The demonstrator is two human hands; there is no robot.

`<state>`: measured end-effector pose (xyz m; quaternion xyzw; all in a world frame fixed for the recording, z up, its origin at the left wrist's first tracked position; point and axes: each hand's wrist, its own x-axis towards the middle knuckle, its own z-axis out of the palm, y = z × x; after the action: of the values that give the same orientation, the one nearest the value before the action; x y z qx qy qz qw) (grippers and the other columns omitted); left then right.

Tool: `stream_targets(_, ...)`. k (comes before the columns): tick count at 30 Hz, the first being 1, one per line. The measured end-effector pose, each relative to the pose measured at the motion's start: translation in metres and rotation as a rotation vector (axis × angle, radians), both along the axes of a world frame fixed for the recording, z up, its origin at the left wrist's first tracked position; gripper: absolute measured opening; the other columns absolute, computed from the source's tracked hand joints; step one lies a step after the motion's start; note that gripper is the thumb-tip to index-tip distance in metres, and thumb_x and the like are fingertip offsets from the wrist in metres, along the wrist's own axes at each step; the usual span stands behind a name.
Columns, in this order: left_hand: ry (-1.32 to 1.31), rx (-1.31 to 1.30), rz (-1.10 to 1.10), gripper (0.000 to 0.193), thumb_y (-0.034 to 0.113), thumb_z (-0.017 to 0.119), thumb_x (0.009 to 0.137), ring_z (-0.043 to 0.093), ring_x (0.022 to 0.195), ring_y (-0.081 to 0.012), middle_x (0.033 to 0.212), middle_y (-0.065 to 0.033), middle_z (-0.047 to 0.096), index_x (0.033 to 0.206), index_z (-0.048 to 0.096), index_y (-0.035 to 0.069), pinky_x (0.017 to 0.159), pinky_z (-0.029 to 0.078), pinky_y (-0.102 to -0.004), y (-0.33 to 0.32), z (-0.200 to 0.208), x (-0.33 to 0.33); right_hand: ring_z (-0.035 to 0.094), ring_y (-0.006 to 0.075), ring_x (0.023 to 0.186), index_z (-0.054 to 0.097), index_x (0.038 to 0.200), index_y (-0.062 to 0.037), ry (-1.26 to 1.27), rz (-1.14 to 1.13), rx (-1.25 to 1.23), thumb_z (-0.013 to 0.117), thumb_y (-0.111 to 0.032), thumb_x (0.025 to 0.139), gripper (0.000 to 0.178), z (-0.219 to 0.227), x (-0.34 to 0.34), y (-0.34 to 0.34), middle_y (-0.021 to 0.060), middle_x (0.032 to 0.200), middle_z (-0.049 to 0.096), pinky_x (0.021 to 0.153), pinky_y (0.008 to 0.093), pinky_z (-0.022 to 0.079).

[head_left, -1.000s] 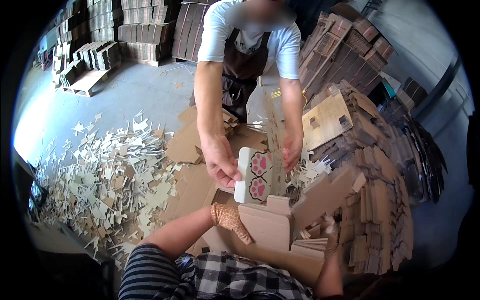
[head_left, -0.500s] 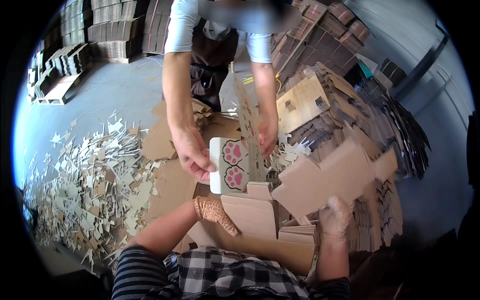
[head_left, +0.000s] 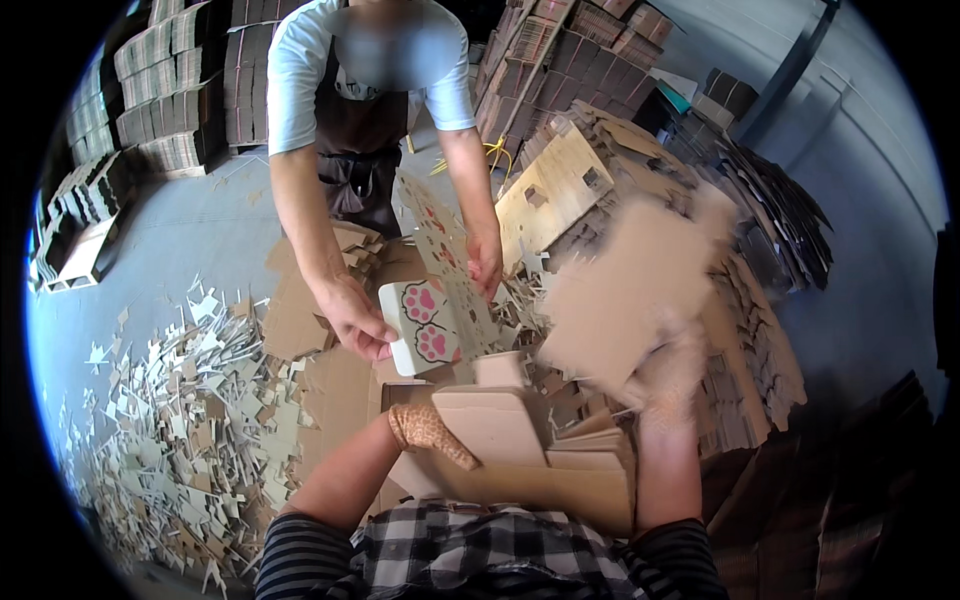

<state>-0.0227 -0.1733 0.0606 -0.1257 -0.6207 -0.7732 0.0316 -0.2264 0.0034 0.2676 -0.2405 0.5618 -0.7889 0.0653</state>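
Brown cardboard makes up the flat sheet (head_left: pixel 625 295) held above the work area, to the right of the upright panel (head_left: pixel 490 420). The wearer's right hand (head_left: pixel 672 375), in a patterned glove, grips this sheet near its lower right edge. Sheet and hand are both blurred; the spacing of the individual fingers cannot be told.

The wearer's left hand (head_left: pixel 432 435), in a tan patterned glove, rests against the left side of the upright panel. Its fingers lie close together and point down to the right. The thumb is not clearly visible, so a pinch cannot be confirmed. Loose cardboard pieces (head_left: pixel 590 440) lean just right of the panel, behind a long cardboard wall (head_left: pixel 530 485) near the wearer's checked garment (head_left: pixel 450 550).

Opposite stands a co-worker (head_left: pixel 365 130) in a dark apron. The co-worker's right hand (head_left: pixel 358 325) pinches the white edge of a carton (head_left: pixel 432 325) printed with pink paws; the other hand is at its far side.

Paper scraps (head_left: pixel 200 430) cover the floor at left. A wooden board (head_left: pixel 553 190) lies on stacked cardboard at upper right.
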Motion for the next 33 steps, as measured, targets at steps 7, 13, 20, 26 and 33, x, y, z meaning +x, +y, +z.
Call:
stream_targets(7, -0.278, 0.052, 0.103, 0.068, 0.007, 0.084, 0.076, 0.058, 0.121, -0.0248, 0.132, -0.0134, 0.061, 0.137, 0.054, 0.003, 0.102, 0.05, -0.04, -0.023, -0.028, 0.061, 0.059, 0.0138, 0.071, 0.063, 0.102, -0.0076, -0.054, -0.352, -0.206, 0.069, -0.033, 0.091, 0.028, 0.033, -0.024, 0.003, -0.0025, 0.079, 0.058, 0.062, 0.0277, 0.049)
stream_targets(13, -0.155, -0.167, 0.062, 0.059, 0.013, 0.084, 0.078, 0.061, 0.115, -0.0214, 0.127, -0.0123, 0.064, 0.131, 0.059, 0.003, 0.098, 0.052, -0.0373, -0.02, -0.002, 0.092, 0.049, 0.0107, 0.065, 0.061, 0.101, -0.0139, -0.256, 0.038, 0.144, 0.069, -0.029, 0.089, 0.021, -0.096, -0.195, 0.033, -0.0066, 0.071, 0.047, 0.062, 0.028, 0.044)
stream_targets(20, 0.008, -0.081, 0.366, 0.059, 0.019, 0.082, 0.081, 0.06, 0.117, -0.0226, 0.128, -0.0114, 0.064, 0.132, 0.058, 0.003, 0.102, 0.048, -0.0372, -0.036, -0.009, 0.144, 0.056, 0.0153, 0.083, 0.053, 0.116, -0.0082, -0.618, 0.013, 0.397, 0.056, -0.028, 0.097, 0.028, -0.222, -0.211, 0.056, 0.0069, 0.097, 0.056, 0.069, 0.0331, 0.049)
stream_targets(26, 0.119, -0.186, 0.596, 0.063, 0.043, 0.083, 0.073, 0.06, 0.112, -0.0362, 0.122, -0.0183, 0.067, 0.115, 0.069, -0.002, 0.098, 0.045, -0.0449, -0.039, 0.005, 0.146, 0.062, 0.032, 0.109, 0.052, 0.137, -0.0023, -0.524, 0.576, 0.299, 0.055, -0.038, 0.097, 0.054, -0.178, -0.091, -0.001, 0.0188, 0.124, 0.063, 0.095, 0.0417, 0.051)
stream_targets(33, 0.133, -0.137, 0.724, 0.065, 0.031, 0.085, 0.072, 0.062, 0.112, -0.0347, 0.128, -0.0189, 0.064, 0.125, 0.064, 0.001, 0.097, 0.049, -0.0424, -0.025, 0.035, 0.146, 0.059, 0.0256, 0.119, 0.06, 0.128, -0.0039, 0.61, 0.716, 0.794, 0.083, -0.022, 0.073, 0.062, -0.113, 0.033, 0.002, 0.0102, 0.123, 0.065, 0.101, 0.0402, 0.049)
